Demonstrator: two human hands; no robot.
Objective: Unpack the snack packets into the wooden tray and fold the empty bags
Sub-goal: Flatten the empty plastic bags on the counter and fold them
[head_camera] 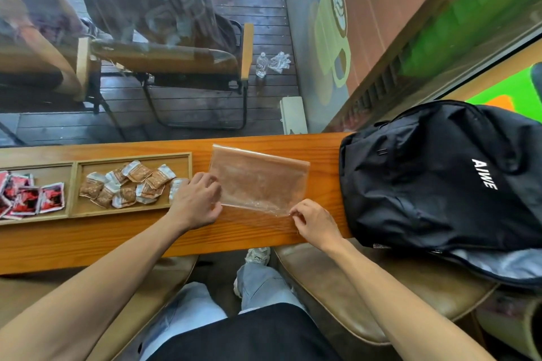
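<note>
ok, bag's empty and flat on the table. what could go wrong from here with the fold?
1. The clear plastic zip bag is slick; only the right hand pinches its near corner, so it may slide and crease crooked.
2. The left hand rests at the right end of the wooden tray, close to the brown snack packets; a sweep could knock one.
3. The black backpack crowds the bag's right side.

White letters reading "AIWE" stand on the black backpack (434, 173); packet print is unreadable.
</note>
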